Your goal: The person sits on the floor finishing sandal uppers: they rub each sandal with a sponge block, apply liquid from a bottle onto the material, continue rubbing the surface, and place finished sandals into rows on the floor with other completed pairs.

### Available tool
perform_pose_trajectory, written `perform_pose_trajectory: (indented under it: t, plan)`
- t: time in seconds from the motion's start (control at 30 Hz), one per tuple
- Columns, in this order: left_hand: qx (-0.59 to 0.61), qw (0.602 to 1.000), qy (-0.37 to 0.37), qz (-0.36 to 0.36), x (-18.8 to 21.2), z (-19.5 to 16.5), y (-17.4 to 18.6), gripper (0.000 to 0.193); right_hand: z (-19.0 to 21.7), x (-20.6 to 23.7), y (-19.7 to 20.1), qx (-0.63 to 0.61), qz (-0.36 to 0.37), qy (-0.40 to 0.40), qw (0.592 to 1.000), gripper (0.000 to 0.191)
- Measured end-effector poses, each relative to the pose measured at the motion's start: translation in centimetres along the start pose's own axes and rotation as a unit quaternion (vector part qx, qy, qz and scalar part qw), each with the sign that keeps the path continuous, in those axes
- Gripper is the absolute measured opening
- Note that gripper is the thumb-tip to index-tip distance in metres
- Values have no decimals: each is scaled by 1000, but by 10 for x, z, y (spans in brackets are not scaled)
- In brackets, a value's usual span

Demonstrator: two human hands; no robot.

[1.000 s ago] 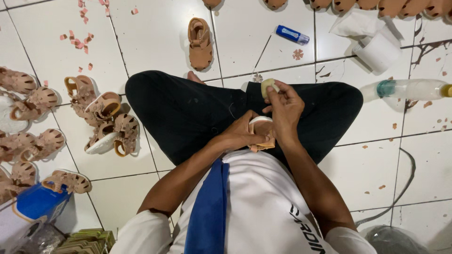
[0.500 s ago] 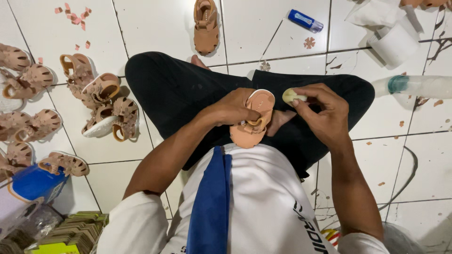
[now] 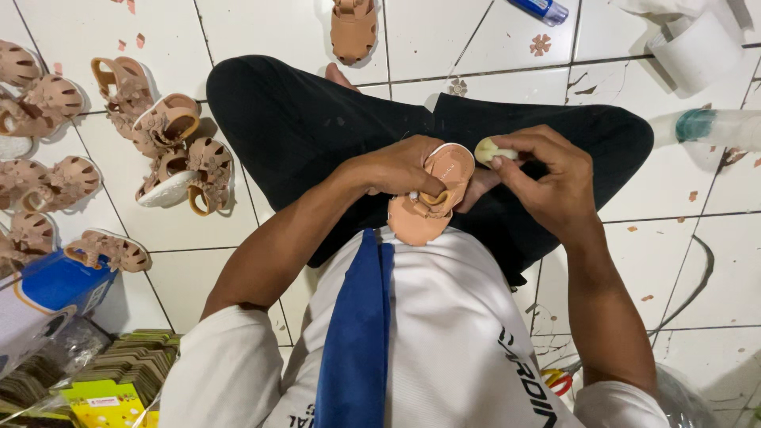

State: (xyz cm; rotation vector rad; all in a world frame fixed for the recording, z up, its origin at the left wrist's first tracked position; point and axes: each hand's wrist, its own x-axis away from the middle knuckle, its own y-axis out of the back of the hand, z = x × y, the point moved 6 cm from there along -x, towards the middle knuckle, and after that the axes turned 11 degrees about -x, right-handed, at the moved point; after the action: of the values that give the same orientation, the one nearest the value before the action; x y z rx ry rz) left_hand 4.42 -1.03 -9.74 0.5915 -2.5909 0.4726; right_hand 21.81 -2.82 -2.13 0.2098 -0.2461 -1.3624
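Observation:
I sit cross-legged in black trousers point(image 3: 301, 127) on a white tiled floor. My left hand point(image 3: 396, 168) grips a small tan child's sandal point(image 3: 432, 198) over my lap, its insole turned up. My right hand point(image 3: 551, 181) pinches a small pale yellowish lump point(image 3: 488, 150) between thumb and fingertips, just right of the sandal's toe end and close to it.
Several matching tan sandals point(image 3: 170, 147) lie on the tiles at the left, and one point(image 3: 353, 30) lies ahead of my knees. A blue tube point(image 3: 539, 9), a white roll point(image 3: 697, 49) and a clear bottle point(image 3: 725, 127) sit at the right. A blue box point(image 3: 55, 285) and stacked cards point(image 3: 119, 372) are at the lower left.
The sandal, held close against my body a second ago, is now turned insole-up over my lap. My right hand with the pale lump has shifted to the right of it.

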Motion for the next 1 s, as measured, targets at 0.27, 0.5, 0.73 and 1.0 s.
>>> perform_pose_trajectory:
  t: [0.27, 0.5, 0.73, 1.0]
  plan:
    - [-95, 995, 28, -10, -3, 6, -1, 27, 26, -20, -41, 235, 144, 153, 949, 20]
    - [-106, 993, 40, -28, -2, 9, 1, 37, 25, -6, -39, 338, 273, 128, 892, 11]
    - [-82, 996, 15, -18, -6, 8, 0, 40, 36, -4, -13, 213, 118, 147, 959, 15]
    - [-75, 996, 42, -24, -5, 14, 0, 42, 36, -1, -35, 322, 242, 148, 903, 18]
